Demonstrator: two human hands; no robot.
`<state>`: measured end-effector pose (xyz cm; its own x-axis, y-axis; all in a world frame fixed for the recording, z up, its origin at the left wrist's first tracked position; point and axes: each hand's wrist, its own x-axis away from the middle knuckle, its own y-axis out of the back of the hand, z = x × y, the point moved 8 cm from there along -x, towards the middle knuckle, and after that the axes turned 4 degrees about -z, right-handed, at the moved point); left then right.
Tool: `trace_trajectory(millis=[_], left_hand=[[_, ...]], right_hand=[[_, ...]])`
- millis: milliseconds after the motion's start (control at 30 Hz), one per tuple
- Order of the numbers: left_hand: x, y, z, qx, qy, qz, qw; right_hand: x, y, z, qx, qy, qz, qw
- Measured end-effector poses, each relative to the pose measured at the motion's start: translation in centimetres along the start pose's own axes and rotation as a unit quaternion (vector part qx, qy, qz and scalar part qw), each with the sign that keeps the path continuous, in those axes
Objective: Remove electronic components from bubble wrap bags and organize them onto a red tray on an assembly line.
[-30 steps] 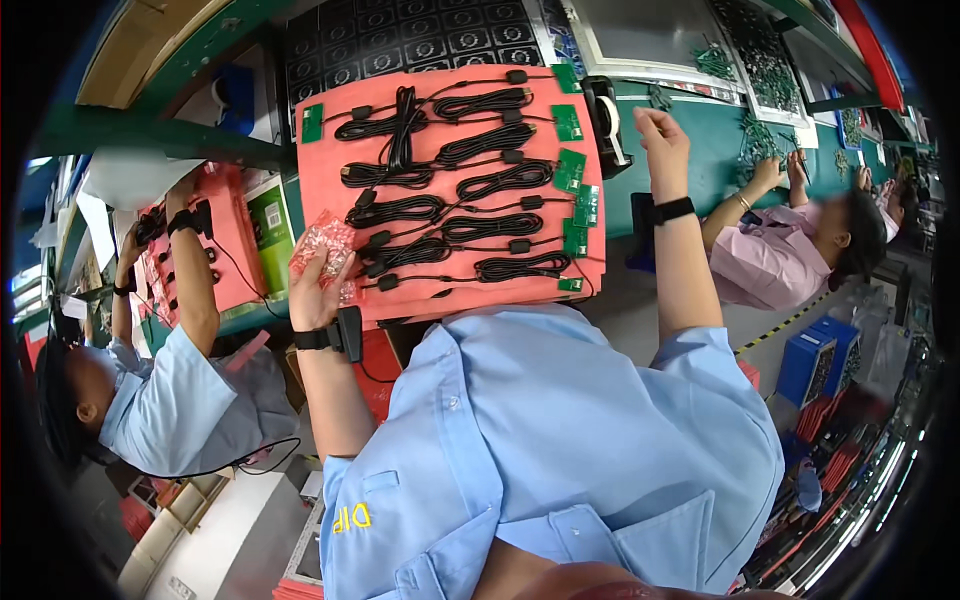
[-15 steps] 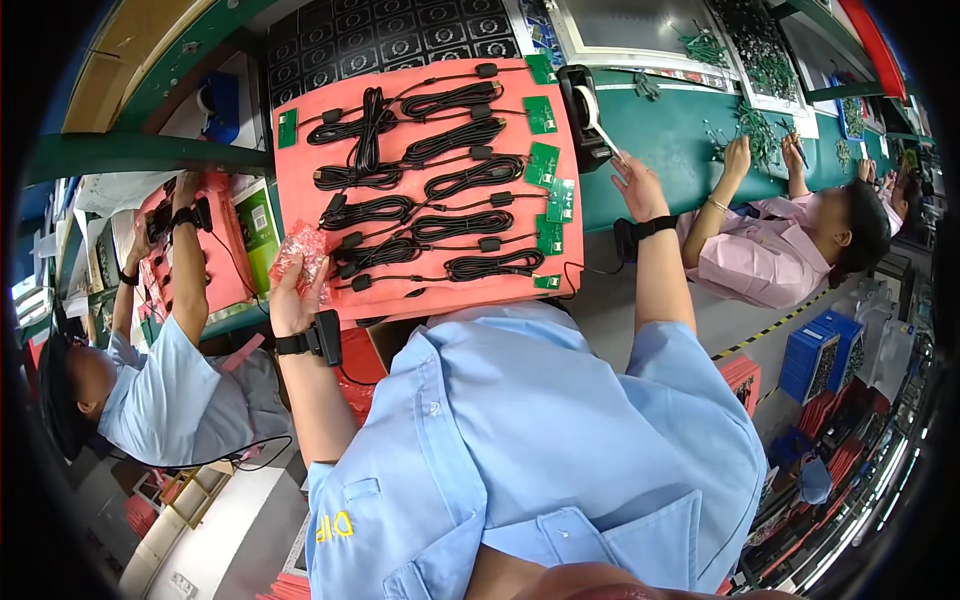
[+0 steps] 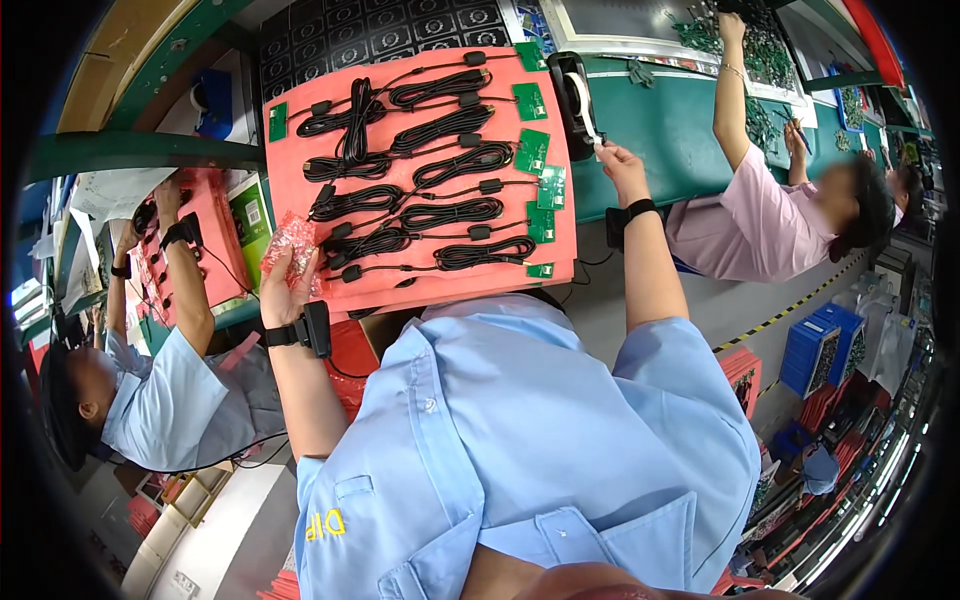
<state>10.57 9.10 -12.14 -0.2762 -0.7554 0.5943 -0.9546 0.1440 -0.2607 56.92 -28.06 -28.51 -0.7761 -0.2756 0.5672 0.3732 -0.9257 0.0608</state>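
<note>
My left hand (image 3: 284, 293) is closed around a crinkled bundle of pinkish bubble wrap (image 3: 291, 246); what is inside it I cannot make out. It rests at the near left corner of a stack of pink foam sheets (image 3: 330, 88). Across the top sheet lie several coiled black cables (image 3: 462, 166) joined to small green circuit boards (image 3: 533, 150). On the right, my right hand (image 3: 625, 172) pinches the free end of a white tape strip (image 3: 589, 126). That strip runs from a black tape dispenser (image 3: 570, 88) standing right beside the foam stack.
Black patterned trays (image 3: 330, 40) lie beyond the foam. The green bench (image 3: 620, 110) extends right, where a co-worker in pink (image 3: 750, 205) reaches toward green parts. At left another co-worker (image 3: 165, 380) works over a pink sheet. Blue bins (image 3: 822, 350) stand on the floor at right.
My right hand has moved slightly left toward the dispenser, its fingers now pinched together on the tape. The pink-sleeved co-worker's arm has stretched farther across the bench. My left hand keeps its bundle.
</note>
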Motion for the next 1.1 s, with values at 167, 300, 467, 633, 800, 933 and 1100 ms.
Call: trace_trajectory(millis=[167,300,467,633,800,933,1100], left_hand=[[0.0,0.2,0.1,-0.001,-0.003,0.007,1.0],[0.1,-0.1,-0.2,-0.007,-0.012,0.006,1.0],[0.7,-0.2,-0.3,-0.02,-0.024,-0.021,0.999],[1.1,2.3,0.4,0.011,-0.013,0.003,1.0],[3.2,0.8,0.2,0.079,-0.047,0.026,0.995],[5.1,0.3,0.0,0.097,-0.074,0.048,0.991],[6.7,0.5,-0.2,0.054,-0.114,0.055,0.991]], right_hand=[[0.2,0.7,-1.2,-0.003,0.1,0.033,0.994],[-1.6,0.5,-2.6,0.041,0.213,-0.004,0.976],[-5.9,2.1,-6.2,0.221,0.211,-0.023,0.952],[1.8,1.6,1.8,0.207,0.309,-0.116,0.921],[15.4,-7.5,10.6,-0.074,0.247,0.083,0.963],[28.3,-23.5,11.3,-0.011,0.209,0.347,0.914],[33.7,-38.2,4.6,-0.068,0.079,0.511,0.853]])
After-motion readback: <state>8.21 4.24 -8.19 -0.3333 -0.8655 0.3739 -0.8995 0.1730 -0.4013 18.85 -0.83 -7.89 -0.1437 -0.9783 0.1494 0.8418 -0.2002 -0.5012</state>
